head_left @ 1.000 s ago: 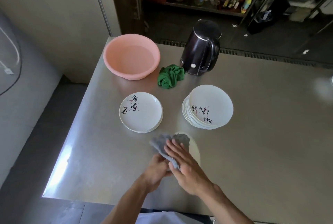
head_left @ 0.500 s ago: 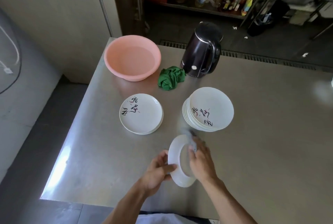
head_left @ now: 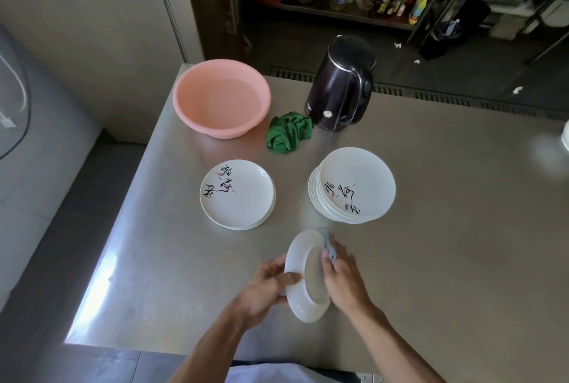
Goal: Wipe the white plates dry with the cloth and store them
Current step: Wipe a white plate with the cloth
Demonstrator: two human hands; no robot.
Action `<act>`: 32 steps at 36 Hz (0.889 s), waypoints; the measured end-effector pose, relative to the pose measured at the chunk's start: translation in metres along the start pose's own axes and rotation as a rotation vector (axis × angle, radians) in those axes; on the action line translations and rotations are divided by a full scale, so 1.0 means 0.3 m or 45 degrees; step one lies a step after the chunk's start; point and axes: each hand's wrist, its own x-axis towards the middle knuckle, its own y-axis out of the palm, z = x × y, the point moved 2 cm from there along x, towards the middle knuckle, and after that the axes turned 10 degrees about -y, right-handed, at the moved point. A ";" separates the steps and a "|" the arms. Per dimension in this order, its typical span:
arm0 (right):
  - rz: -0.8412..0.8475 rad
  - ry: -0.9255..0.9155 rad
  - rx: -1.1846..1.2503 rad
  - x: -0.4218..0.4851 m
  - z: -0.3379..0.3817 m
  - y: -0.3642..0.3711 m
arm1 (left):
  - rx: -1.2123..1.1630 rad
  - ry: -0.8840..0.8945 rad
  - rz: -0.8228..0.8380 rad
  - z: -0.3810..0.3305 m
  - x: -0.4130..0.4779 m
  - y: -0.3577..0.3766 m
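A white plate (head_left: 300, 262) stands on edge above the table's near side, its underside turned toward me. My left hand (head_left: 266, 285) grips its left rim, thumb across the back. My right hand (head_left: 345, 279) holds a grey cloth (head_left: 329, 247) against the plate's right side; most of the cloth is hidden behind the plate and the fingers. A tall stack of white plates with black writing (head_left: 354, 187) sits at centre right. A short stack of plates (head_left: 237, 195) of the same kind lies at centre left.
On the steel table (head_left: 446, 259) a pink basin (head_left: 220, 98) stands at the back left, a dark electric kettle (head_left: 338, 84) at the back centre, a crumpled green cloth (head_left: 288, 131) between them. The table's left edge drops to the floor; shelves stand behind.
One second ago the plate lay flat under both hands and the cloth. It has since been lifted and tipped on edge, the left hand taking its rim and the right hand moving the cloth to its right side.
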 end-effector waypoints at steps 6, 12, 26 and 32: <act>0.228 -0.814 -0.179 -0.074 0.105 0.037 | 0.008 0.036 -0.013 0.022 0.010 0.007; -0.053 -0.143 -0.212 0.012 0.035 0.041 | -0.219 0.109 -0.005 0.056 0.024 0.019; 0.118 -0.181 -0.123 -0.019 -0.017 0.013 | -0.177 0.047 -0.134 0.038 0.004 -0.030; 0.253 -0.194 -0.144 -0.114 -0.015 0.064 | -0.385 0.112 -0.345 0.010 0.042 -0.068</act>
